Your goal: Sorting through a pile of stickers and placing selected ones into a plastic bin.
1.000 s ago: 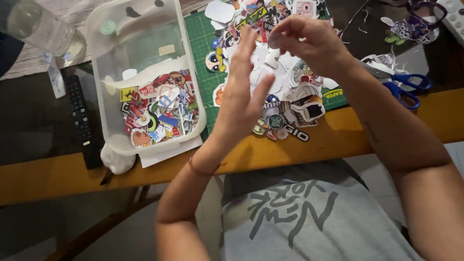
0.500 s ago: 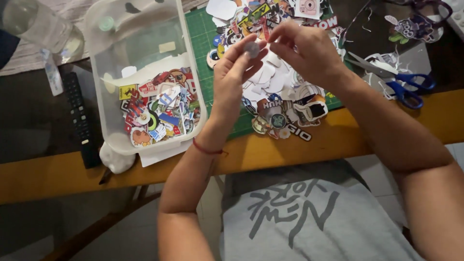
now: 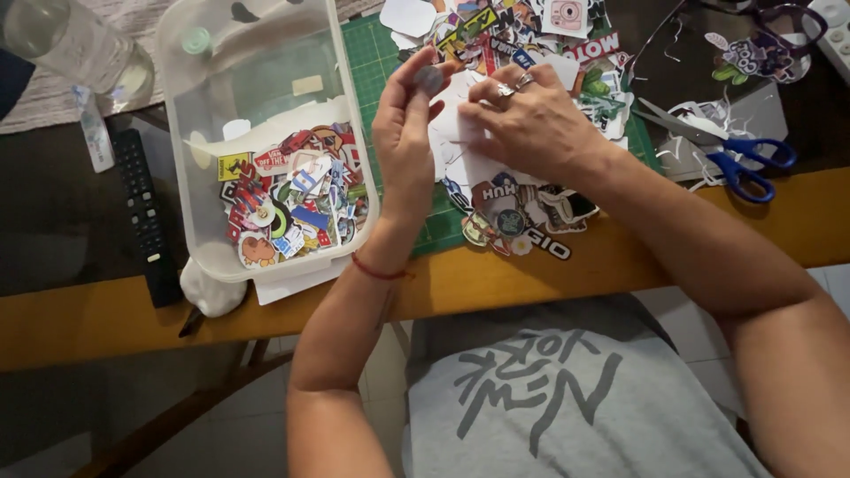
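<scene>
Both forearms reached forward and the hands met. The left hand (image 3: 405, 133) stood upright, palm inward, thumb and forefinger closed in a pinching grip. The right hand (image 3: 531, 124) lay palm down, fingers curled toward it.

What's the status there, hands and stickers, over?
Left hand pinching a small round grey sticker at fingertips. Right hand touching white backing scraps on the green cutting mat. Clear tub of stickers to the left, blue scissors to the right; nothing blocking.
</scene>
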